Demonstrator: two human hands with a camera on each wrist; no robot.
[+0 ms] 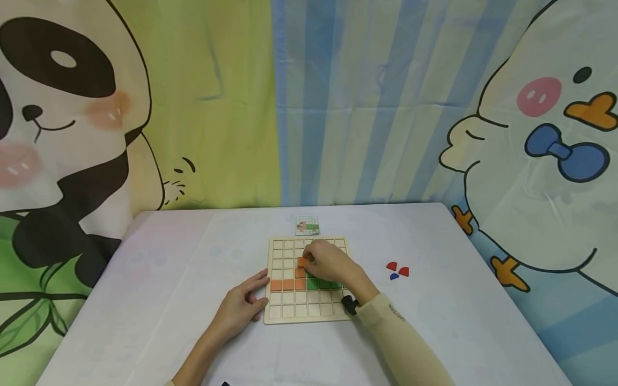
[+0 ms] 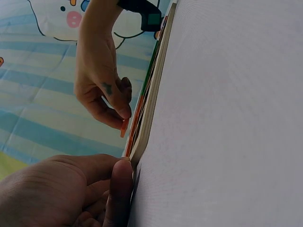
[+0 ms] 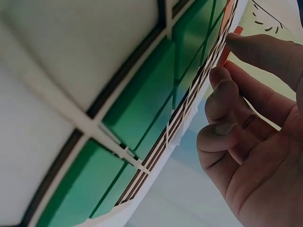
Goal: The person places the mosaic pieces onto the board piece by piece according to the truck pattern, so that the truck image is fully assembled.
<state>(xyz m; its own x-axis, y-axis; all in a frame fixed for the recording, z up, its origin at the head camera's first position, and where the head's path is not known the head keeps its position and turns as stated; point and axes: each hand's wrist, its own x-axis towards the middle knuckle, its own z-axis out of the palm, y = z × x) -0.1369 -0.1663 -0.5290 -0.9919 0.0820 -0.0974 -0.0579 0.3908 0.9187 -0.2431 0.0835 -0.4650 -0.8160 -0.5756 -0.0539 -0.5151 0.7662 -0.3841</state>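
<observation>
A pale wooden grid board [image 1: 282, 312] lies on the table. Orange square tiles [image 1: 288, 284] run along one of its rows from the left edge, and green tiles [image 1: 328, 284] continue that row to the right. My right hand [image 1: 330, 261] is over the upper middle of the board and pinches an orange square tile [image 3: 224, 56] between thumb and forefinger. In the left wrist view this tile [image 2: 124, 127] is tilted on edge, close over the board. My left hand [image 1: 237, 306] rests at the board's left edge, its fingertips [image 2: 124, 165] touching the corner.
A small card [image 1: 307, 225] with a coloured grid picture lies just beyond the board. Red quarter-round pieces [image 1: 404, 272] and a blue one [image 1: 394, 276] lie to the right. Cartoon curtains [image 1: 367, 107] hang behind the white table [image 1: 169, 257]. A black strap device [image 1: 348, 304] is on my right wrist.
</observation>
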